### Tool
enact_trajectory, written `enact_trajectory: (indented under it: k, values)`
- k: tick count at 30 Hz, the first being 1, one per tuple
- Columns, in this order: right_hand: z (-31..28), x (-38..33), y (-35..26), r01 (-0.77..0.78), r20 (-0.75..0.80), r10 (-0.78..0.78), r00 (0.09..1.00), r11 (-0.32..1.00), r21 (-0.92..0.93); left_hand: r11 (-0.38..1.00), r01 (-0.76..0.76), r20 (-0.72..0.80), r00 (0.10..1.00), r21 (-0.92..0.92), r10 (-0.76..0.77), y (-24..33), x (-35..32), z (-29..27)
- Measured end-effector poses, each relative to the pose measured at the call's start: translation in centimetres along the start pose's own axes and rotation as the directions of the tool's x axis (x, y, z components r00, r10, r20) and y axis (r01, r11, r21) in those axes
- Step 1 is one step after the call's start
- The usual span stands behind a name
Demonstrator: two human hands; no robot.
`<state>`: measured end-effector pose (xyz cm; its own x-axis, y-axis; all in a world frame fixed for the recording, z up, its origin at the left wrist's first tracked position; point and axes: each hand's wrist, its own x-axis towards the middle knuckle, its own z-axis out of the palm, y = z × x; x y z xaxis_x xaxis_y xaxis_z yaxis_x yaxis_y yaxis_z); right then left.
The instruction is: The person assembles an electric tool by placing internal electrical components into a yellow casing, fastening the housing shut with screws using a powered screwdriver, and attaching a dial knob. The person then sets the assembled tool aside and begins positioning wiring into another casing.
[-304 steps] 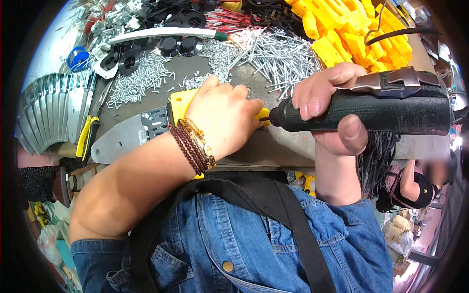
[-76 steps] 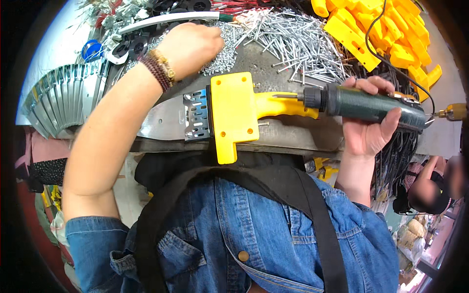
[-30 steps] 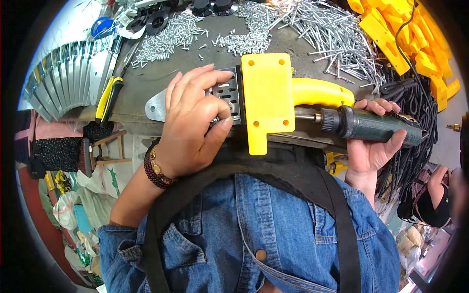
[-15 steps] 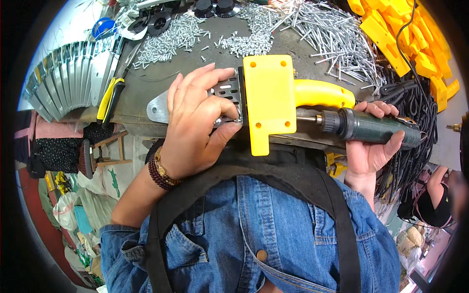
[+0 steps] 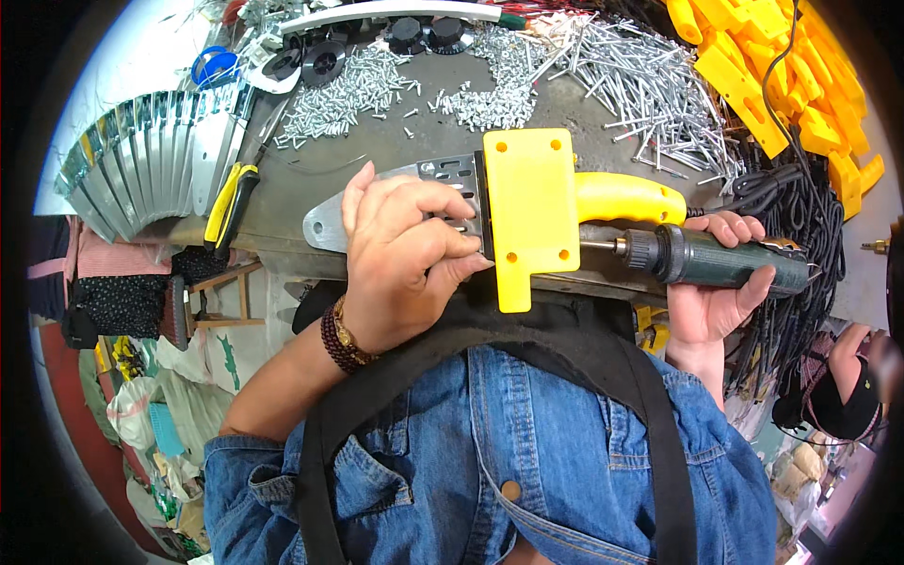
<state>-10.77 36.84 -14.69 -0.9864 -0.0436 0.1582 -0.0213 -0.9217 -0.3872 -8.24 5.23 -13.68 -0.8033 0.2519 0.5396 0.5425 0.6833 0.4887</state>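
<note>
My left hand (image 5: pixel 400 254) grips a yellow plastic tool body (image 5: pixel 532 212) with a flat metal blade plate (image 5: pixel 377 193) sticking out to the left, holding it flat on the grey workbench (image 5: pixel 395 141). Its fingers lie across the slotted metal part. My right hand (image 5: pixel 716 292) is closed around a dark green electric screwdriver (image 5: pixel 725 259). The driver's bit points left and meets the yellow body just below its yellow handle (image 5: pixel 626 198).
Heaps of silver screws (image 5: pixel 344 89) and long nails (image 5: pixel 640 75) cover the bench's far side. Yellow plastic parts (image 5: pixel 772 71) pile up at the back right, black cables (image 5: pixel 796 202) beside them. Stacked metal plates (image 5: pixel 141 174) and a yellow-handled tool (image 5: pixel 229 200) lie left.
Over the earlier frames my left hand came back from the screw heaps onto the metal plate. In the last second both hands and the tool have barely shifted.
</note>
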Motion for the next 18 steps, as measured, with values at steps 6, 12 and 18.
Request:
enact_trajectory:
  k: [6,12,18]
  values:
    - [-0.4,0.1,0.0,0.014,0.022,-0.014,1.0,1.0,0.023,0.999,-0.004,-0.022,1.0,-0.035,0.003,-0.4,0.1,0.3]
    - [0.2,0.9,-2.2,-0.071,0.324,0.08,0.943,0.997,-0.039,0.997,-0.078,0.069,0.995,0.025,0.076,-0.6,-0.4,-0.9]
    - [3.2,3.4,-5.5,0.084,0.081,-0.076,0.994,0.991,-0.101,0.995,-0.038,0.23,0.973,0.089,0.016,-1.2,3.0,-2.6]
